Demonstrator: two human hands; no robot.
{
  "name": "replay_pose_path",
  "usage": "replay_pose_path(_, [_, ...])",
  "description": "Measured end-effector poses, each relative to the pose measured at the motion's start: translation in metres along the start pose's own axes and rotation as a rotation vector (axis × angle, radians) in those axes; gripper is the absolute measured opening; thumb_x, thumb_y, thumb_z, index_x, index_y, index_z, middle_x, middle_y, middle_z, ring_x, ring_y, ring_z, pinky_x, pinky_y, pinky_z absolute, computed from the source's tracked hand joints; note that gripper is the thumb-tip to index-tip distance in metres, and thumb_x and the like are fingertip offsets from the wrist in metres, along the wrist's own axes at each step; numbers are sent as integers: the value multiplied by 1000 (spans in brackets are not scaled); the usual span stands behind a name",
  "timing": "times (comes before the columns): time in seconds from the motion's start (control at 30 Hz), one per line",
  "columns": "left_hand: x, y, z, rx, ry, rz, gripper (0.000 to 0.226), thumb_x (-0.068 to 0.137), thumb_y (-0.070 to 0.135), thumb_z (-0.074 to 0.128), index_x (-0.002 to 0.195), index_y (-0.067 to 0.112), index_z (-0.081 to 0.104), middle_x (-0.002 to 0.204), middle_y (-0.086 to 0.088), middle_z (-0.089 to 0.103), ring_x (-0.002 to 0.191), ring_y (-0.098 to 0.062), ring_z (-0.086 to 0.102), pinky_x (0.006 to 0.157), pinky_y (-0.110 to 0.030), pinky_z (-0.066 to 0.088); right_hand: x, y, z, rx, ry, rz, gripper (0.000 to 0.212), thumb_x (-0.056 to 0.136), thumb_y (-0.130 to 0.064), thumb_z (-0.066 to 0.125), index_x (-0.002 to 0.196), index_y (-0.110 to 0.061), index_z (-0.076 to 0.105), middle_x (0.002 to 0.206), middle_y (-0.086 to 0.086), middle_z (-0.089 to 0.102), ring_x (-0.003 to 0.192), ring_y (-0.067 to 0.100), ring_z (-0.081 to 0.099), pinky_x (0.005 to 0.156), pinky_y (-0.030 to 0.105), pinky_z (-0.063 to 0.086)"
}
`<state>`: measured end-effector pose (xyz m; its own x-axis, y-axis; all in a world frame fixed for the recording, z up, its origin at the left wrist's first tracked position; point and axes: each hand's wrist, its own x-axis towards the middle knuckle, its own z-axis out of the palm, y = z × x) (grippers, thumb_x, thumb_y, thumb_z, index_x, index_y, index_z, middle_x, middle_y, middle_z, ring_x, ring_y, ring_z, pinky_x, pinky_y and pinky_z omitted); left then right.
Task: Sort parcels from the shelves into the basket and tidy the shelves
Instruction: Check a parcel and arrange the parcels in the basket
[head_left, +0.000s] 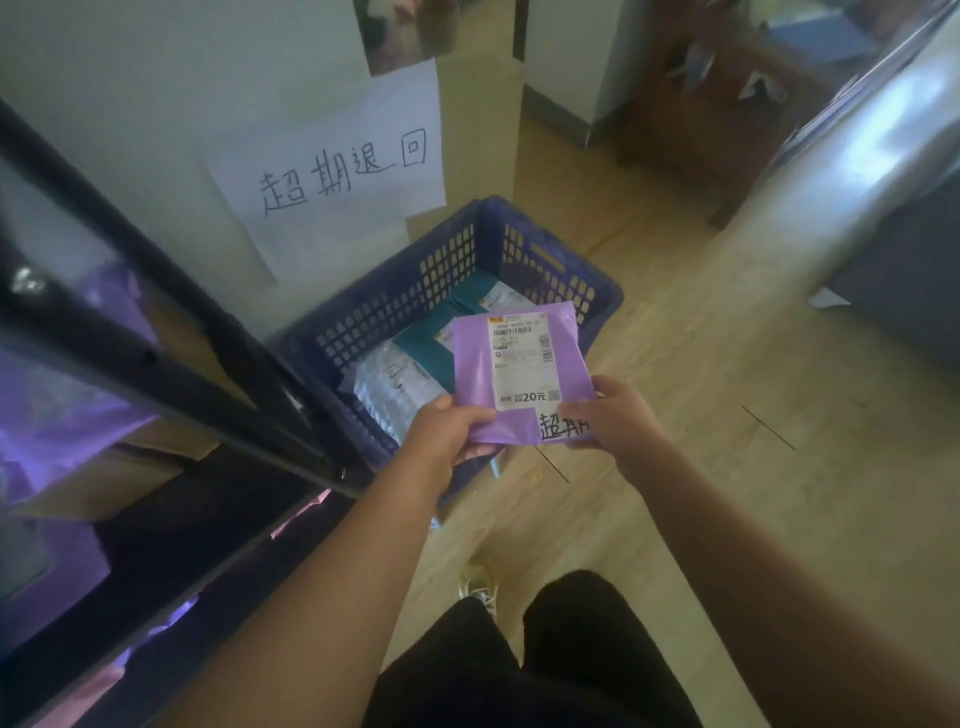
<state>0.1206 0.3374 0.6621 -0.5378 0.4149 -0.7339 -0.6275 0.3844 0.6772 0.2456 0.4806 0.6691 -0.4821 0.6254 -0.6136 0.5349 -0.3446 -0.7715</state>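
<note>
Two hands hold one purple parcel (470, 374) just above the near edge of the blue basket (395, 306), its white printed label facing up. The left hand (452, 431) has its grip closed on the parcel's near left corner, thumb on top and fingers curled beneath. The right hand (618, 421) pinches the near right corner, its thumb lying across a white strip with handwritten characters. Inside the basket, partly hidden by the held parcel, lie two teal parcels (423, 343), one behind the other toward the far wall, and a silvery bubble-wrap parcel (384, 387) against the near left side. The basket stands on the wooden floor (675, 415). A paper sign (332, 171) with large handwritten characters hangs on the wall behind the basket. Left of the basket stand the black shelves (156, 358), holding more purple parcels (52, 415) and brown cardboard (104, 483).
</note>
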Motion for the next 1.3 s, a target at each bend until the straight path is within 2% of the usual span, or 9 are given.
replay_pose_path(0.27, [57, 23, 31, 51, 105, -43, 42, 85, 13, 73, 125, 4, 60, 95, -6, 69, 67, -15, 62, 57, -25, 50, 85, -38, -15, -196, -96, -14, 24, 86, -1, 66, 107, -11, 61, 100, 7, 69, 88, 25, 70, 71, 39, 63])
replay_pose_path(0.4, [87, 34, 45, 45, 239, -48, 35, 87, 11, 71, 120, 3, 62, 86, -4, 65, 60, -13, 56, 51, -20, 47, 145, -53, -11, -389, -235, -41, 33, 84, -1, 64, 116, -8, 63, 104, 8, 69, 81, 20, 68, 47, 20, 52])
replay_pose_path(0.5, [105, 42, 53, -2, 319, -97, 33, 89, 6, 68, 121, 2, 61, 96, -8, 65, 66, -15, 59, 60, -24, 51, 187, -65, -4, -511, -335, -61, 37, 85, -1, 66, 120, -10, 62, 110, 5, 68, 87, 19, 67, 50, 19, 55])
replay_pose_path(0.67, [142, 41, 47, -81, 415, -209, 32, 87, -9, 61, 118, -2, 62, 99, -16, 64, 75, -24, 62, 72, -31, 55, 246, -65, 24, -655, -436, -63, 38, 86, -3, 68, 121, -14, 58, 110, 3, 67, 91, 21, 69, 71, 35, 63])
replay_pose_path(0.8, [166, 35, 38, -32, 493, -248, 39, 85, -7, 64, 124, 1, 61, 101, -17, 66, 77, -27, 64, 68, -31, 56, 280, -59, 50, -784, -486, -93, 27, 87, -4, 67, 111, -12, 59, 94, 3, 65, 71, 17, 65, 59, 28, 60])
replay_pose_path(0.93, [201, 28, 26, -20, 520, -267, 47, 88, -6, 61, 133, 6, 56, 118, -18, 66, 84, -29, 65, 85, -41, 57, 313, -45, 77, -880, -501, -126, 40, 88, -5, 64, 127, -12, 56, 93, 4, 65, 69, 19, 65, 70, 42, 62])
replay_pose_path(1.03, [221, 26, 22, -41, 508, -270, 55, 90, -8, 56, 141, 10, 49, 122, -15, 65, 95, -29, 66, 93, -45, 55, 335, -39, 92, -927, -476, -150, 42, 90, -4, 61, 129, -13, 50, 86, -1, 58, 72, 22, 62, 65, 40, 57])
replay_pose_path(1.17, [236, 22, 23, -96, 477, -196, 47, 98, 1, 48, 141, 19, 49, 129, -9, 62, 112, -27, 61, 101, -41, 49, 358, -30, 108, -970, -466, -117, 46, 92, -5, 60, 135, -17, 48, 109, 6, 66, 79, 26, 68, 70, 45, 61])
replay_pose_path(1.3, [243, 16, 19, -30, 432, -196, 52, 102, 3, 39, 149, 25, 37, 146, -6, 48, 128, -26, 50, 103, -35, 43, 376, -21, 123, -1049, -548, -43, 50, 92, -7, 61, 140, -15, 49, 113, 9, 66, 78, 22, 67, 69, 39, 60])
